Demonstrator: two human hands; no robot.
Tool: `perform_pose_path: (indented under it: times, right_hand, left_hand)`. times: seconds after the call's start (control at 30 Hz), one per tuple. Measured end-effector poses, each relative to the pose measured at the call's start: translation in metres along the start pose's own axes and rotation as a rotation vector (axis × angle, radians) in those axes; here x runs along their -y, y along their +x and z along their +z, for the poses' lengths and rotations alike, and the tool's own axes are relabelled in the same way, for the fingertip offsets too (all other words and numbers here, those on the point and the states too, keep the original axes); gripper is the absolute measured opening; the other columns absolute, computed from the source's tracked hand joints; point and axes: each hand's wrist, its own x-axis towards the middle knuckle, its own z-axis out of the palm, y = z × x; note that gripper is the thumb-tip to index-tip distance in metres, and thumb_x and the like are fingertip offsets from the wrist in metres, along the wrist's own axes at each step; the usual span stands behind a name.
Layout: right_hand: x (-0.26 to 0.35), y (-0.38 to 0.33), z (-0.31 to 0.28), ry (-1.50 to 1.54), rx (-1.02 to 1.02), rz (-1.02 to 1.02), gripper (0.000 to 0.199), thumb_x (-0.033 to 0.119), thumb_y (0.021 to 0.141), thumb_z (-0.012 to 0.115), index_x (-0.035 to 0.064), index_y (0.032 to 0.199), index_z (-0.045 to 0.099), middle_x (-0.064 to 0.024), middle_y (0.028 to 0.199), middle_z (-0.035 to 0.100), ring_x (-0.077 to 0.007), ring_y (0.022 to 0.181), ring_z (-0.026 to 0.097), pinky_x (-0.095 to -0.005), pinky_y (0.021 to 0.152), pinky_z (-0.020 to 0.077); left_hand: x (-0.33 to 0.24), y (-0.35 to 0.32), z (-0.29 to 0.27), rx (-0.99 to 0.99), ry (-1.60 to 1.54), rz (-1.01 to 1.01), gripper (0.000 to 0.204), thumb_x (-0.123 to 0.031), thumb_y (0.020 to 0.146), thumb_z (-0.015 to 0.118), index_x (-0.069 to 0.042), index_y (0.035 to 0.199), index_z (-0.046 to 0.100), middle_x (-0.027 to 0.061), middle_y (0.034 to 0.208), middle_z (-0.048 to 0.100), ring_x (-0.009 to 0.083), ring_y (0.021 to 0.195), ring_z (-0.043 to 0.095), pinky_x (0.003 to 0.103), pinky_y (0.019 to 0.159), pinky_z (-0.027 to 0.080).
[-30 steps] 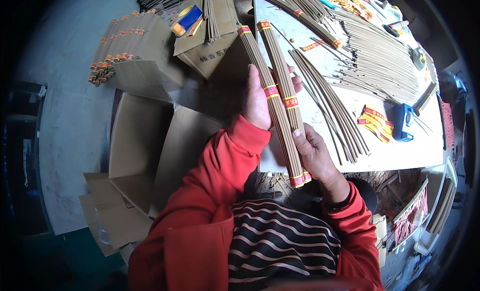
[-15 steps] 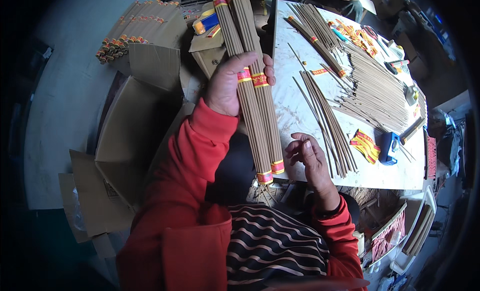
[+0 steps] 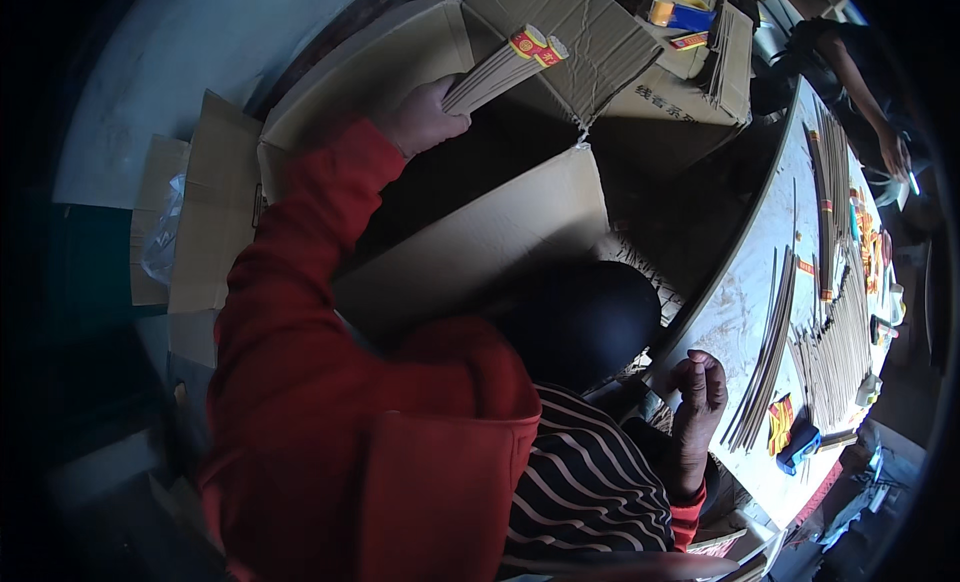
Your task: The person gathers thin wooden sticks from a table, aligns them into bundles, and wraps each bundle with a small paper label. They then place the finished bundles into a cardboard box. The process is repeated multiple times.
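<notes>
My left hand (image 3: 425,120) is closed around two bundles of incense sticks (image 3: 497,77). Red and yellow paper bands wrap their visible upper ends. The hand reaches into the mouth of an open cardboard box (image 3: 490,227) on my left, and the bundles tilt, their lower part hidden by the hand and the dark inside. My right hand (image 3: 697,412) is raised by the near edge of the white table (image 3: 735,342), its fingers loosely curled with nothing visible in them. Closest to it on the table lies a row of loose incense sticks (image 3: 765,372).
Another carton (image 3: 680,102) beyond the box carries a blue tape dispenser (image 3: 685,17). Many loose sticks (image 3: 840,332), red and yellow paper strips (image 3: 780,422) and a blue tool (image 3: 800,447) lie on the table. Across it, another person's hand (image 3: 893,154) holds something pale.
My left hand has carried the two bundles from in front of me leftward to the box. The view has swung left. My right hand stays near the table edge.
</notes>
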Motion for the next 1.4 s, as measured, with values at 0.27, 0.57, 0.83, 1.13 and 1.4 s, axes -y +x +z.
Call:
perform_pose_path:
  times: [0.27,0.57,0.83,1.13,1.4]
  right_hand:
    - [0.016,0.020,0.028,-0.150,0.017,-0.081,0.023,0.021,0.090,0.052,-0.0002,0.098,0.053,-0.0057,0.066,0.054,-0.0115,0.059,0.049,-0.0229,0.056,0.0392]
    - [0.027,0.041,0.057,-0.292,-0.001,0.065,0.024,0.021,0.090,0.053,-0.0013,0.100,0.053,-0.0062,0.072,0.057,-0.0110,0.062,0.053,-0.0224,0.060,0.0443]
    - [0.027,0.049,0.061,-0.347,0.003,0.253,0.022,0.014,0.090,0.053,-0.0023,0.103,0.052,-0.0060,0.074,0.058,-0.0109,0.067,0.055,-0.0224,0.063,0.0452]
    - [0.037,0.048,0.063,-0.381,-0.010,0.370,0.021,0.012,0.090,0.050,-0.0039,0.105,0.051,-0.0078,0.077,0.058,-0.0127,0.069,0.057,-0.0242,0.065,0.0474]
    - [0.041,0.044,0.060,-0.432,-0.095,0.416,0.021,0.010,0.088,0.053,-0.0035,0.104,0.054,-0.0065,0.078,0.060,-0.0109,0.070,0.058,-0.0234,0.065,0.0482]
  left_hand:
    - [0.199,0.014,0.081,0.208,0.340,-0.344,0.050,-0.012,0.069,0.061,0.001,0.115,0.047,0.0179,0.104,0.059,0.0316,0.096,0.057,0.038,0.082,0.044]
    - [0.297,0.015,0.140,0.496,0.412,-0.409,0.051,-0.020,0.073,0.059,0.000,0.118,0.047,0.0210,0.108,0.057,0.0353,0.103,0.053,0.040,0.087,0.042]
    - [0.341,0.041,0.178,0.543,0.542,-0.430,0.050,-0.022,0.074,0.058,0.000,0.118,0.047,0.0220,0.110,0.056,0.0354,0.104,0.053,0.040,0.088,0.041]
    - [0.360,0.066,0.208,0.553,0.617,-0.419,0.049,-0.023,0.076,0.057,-0.001,0.118,0.048,0.0230,0.112,0.055,0.0356,0.105,0.052,0.040,0.089,0.041]
    - [0.373,0.074,0.203,0.525,0.660,-0.395,0.048,-0.024,0.077,0.056,-0.001,0.119,0.049,0.0240,0.114,0.053,0.0357,0.106,0.052,0.040,0.090,0.041]
